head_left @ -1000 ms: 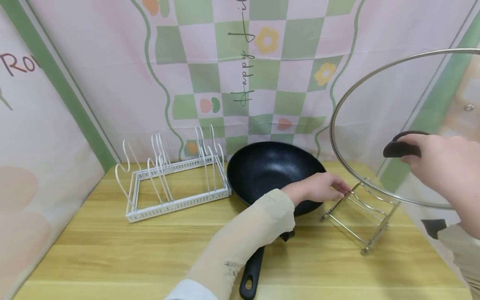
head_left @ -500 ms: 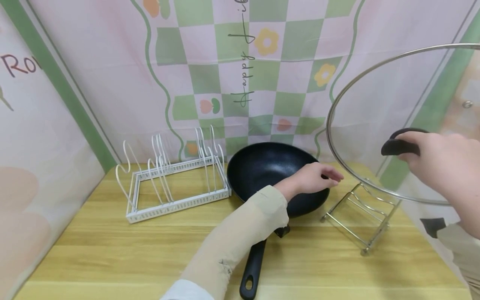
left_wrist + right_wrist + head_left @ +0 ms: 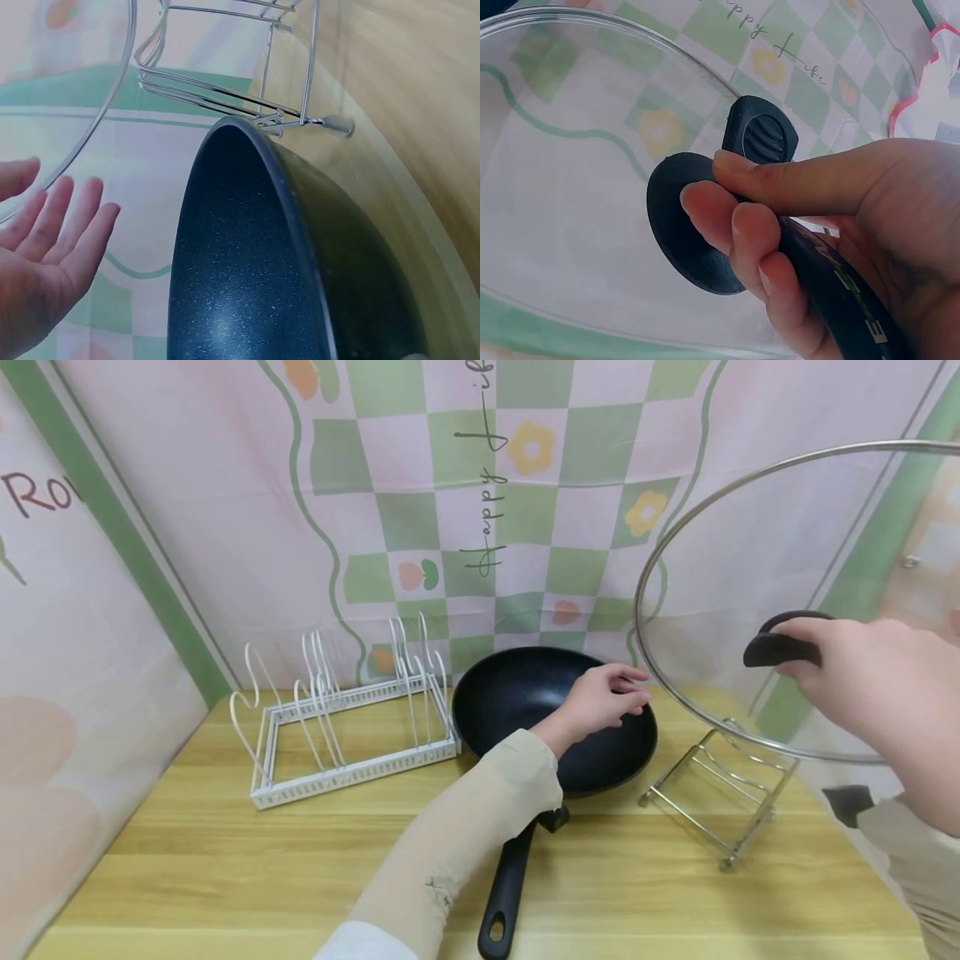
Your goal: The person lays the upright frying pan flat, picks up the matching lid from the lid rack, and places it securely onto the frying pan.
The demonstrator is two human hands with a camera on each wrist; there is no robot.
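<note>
My right hand [image 3: 870,685] grips the black handle [image 3: 761,135] of a large glass lid [image 3: 570,187] with a metal rim. The lid is held up on edge at the right, above a small chrome wire rack [image 3: 712,785]. A black wok [image 3: 517,685] sits on the table with its long handle [image 3: 508,893] toward me. Over the wok's right side is my left hand [image 3: 603,697], fingers spread and slightly bent, holding nothing. In the left wrist view the left hand [image 3: 45,255] is apart from the wok's rim, and the lid's edge passes behind its fingers.
A white rack [image 3: 360,764] with upright wire dividers stands left of the wok, close to its rim. Behind the wooden table [image 3: 225,877] hangs a patterned cloth [image 3: 510,510]. The chrome rack is near the table's right edge.
My left hand has left the chrome rack's top and moved left over the wok. The right hand has shifted slightly left and up with the lid.
</note>
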